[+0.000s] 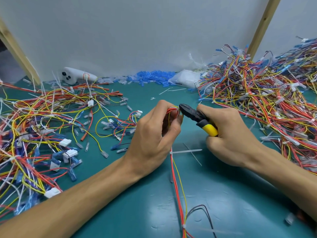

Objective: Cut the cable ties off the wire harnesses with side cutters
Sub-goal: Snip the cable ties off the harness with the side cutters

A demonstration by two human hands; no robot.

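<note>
head view: left hand pinches wire harness, right hand grips side cutters at it

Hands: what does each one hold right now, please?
Left hand: closed, gripping a bundle of red and yellow harness wires.
Right hand: closed, gripping the yellow-handled side cutters, tip at the bundle.

The side cutters, with a black head and yellow-and-black handles, are held tilted just above centre. Their nose points to 10 o'clock and touches the harness, a folded bunch of red and yellow wires. Its wires trail down to 6 o'clock, and on them sits a white cable tie with its tail sticking out toward 3 o'clock. More tangled harnesses lie in a heap at 9 o'clock and a bigger pile at 2 o'clock.
</note>
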